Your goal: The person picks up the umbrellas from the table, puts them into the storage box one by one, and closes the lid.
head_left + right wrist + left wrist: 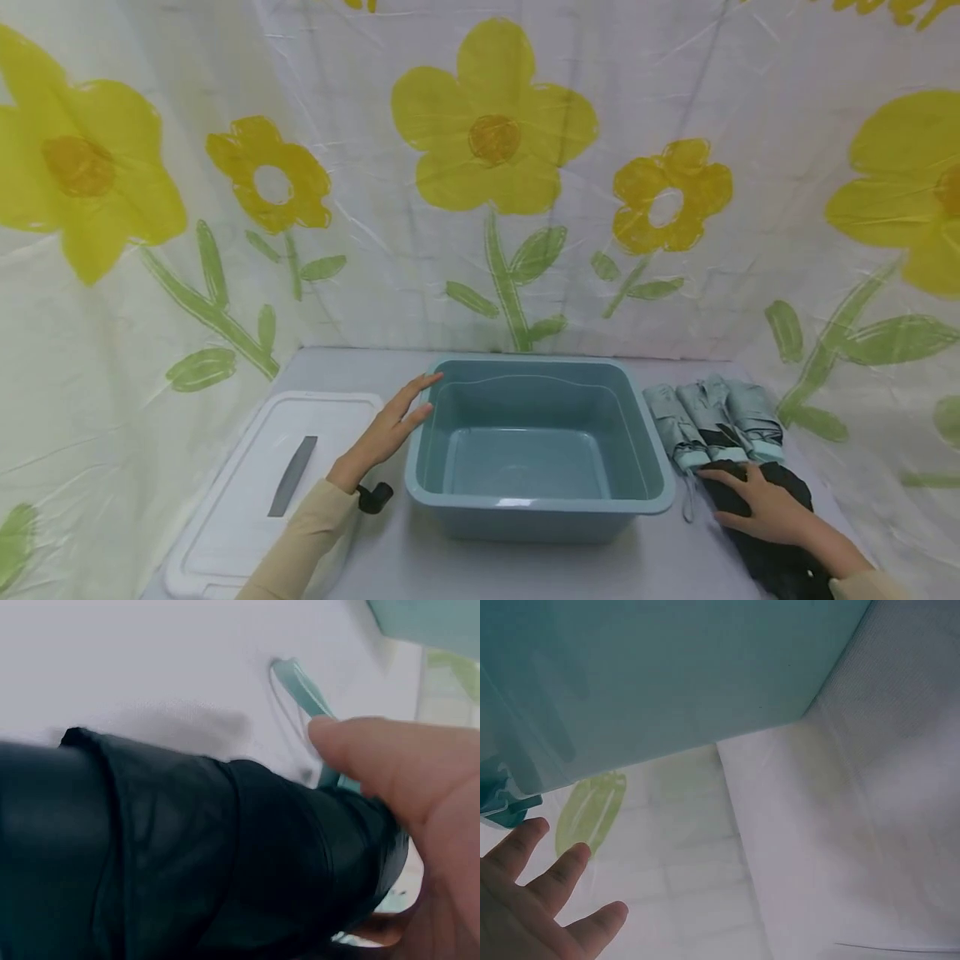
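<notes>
In the head view, an open blue-green plastic bin [540,503] stands mid-table. My left hand [384,435] is at its left rim with the fingers extended and spread; the left wrist view shows those fingertips [613,911] near the bin's outer wall [682,682]. On the right, my right hand [776,510] lies over dark, rolled-up folding umbrellas [772,567]. Seen from the right wrist, the thumb [367,746] and fingers go round the end of a black folded umbrella [277,855]. Behind it are several pale teal folded umbrellas [671,421], side by side.
A white lid [225,483] with a grey handle [294,475] is left of the bin. A pale teal strap loop [688,500] lies between bin and umbrellas. A flower-printed sheet [375,275] hangs behind the white-covered table [397,567].
</notes>
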Motion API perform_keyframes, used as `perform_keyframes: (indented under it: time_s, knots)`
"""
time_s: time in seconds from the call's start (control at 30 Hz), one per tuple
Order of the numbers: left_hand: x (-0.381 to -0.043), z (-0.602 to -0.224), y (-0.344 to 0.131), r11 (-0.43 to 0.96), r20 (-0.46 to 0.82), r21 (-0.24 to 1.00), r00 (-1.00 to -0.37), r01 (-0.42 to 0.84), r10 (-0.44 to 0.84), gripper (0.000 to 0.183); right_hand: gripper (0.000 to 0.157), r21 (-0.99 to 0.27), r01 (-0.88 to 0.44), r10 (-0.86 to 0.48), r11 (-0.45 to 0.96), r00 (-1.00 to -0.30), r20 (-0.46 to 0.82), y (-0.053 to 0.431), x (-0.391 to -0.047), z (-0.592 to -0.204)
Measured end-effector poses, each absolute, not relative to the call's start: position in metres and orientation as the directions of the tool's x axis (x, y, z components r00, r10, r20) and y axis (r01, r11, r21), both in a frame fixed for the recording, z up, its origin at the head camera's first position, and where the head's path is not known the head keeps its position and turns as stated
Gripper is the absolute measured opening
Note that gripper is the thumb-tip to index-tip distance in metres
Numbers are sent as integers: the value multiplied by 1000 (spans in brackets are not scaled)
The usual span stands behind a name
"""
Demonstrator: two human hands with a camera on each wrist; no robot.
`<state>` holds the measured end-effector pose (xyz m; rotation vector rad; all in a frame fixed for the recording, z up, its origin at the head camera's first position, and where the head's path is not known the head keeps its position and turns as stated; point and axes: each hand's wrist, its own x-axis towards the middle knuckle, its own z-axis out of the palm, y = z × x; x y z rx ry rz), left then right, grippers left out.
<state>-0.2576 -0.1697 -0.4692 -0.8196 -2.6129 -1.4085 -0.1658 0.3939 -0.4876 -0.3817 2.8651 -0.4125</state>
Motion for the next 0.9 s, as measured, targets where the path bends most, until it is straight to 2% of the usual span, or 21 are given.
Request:
perform_keyframes:
  time_s: [0.13, 0.4, 0.63, 0.9]
  knots:
    - [-257, -468, -168, 433, 298, 759, -851, 486, 432, 46, 63, -299, -174, -251, 938, -936, -245, 393, -169, -491]
    - [-257, -464, -167, 457, 300, 742, -852, 491, 428, 47, 58, -272, -190, -229, 943, -966, -120, 390, -172, -493]
    - [-261, -461, -168, 494, 340, 684, -834, 536, 435, 49, 58, -363, -163, -222, 917, -967, -127, 386, -174, -484]
    - [-259, -468, -171, 481, 325, 707, -842, 519, 431, 48, 58, -412, -205, -263, 888, -961, -87, 381, -175, -468]
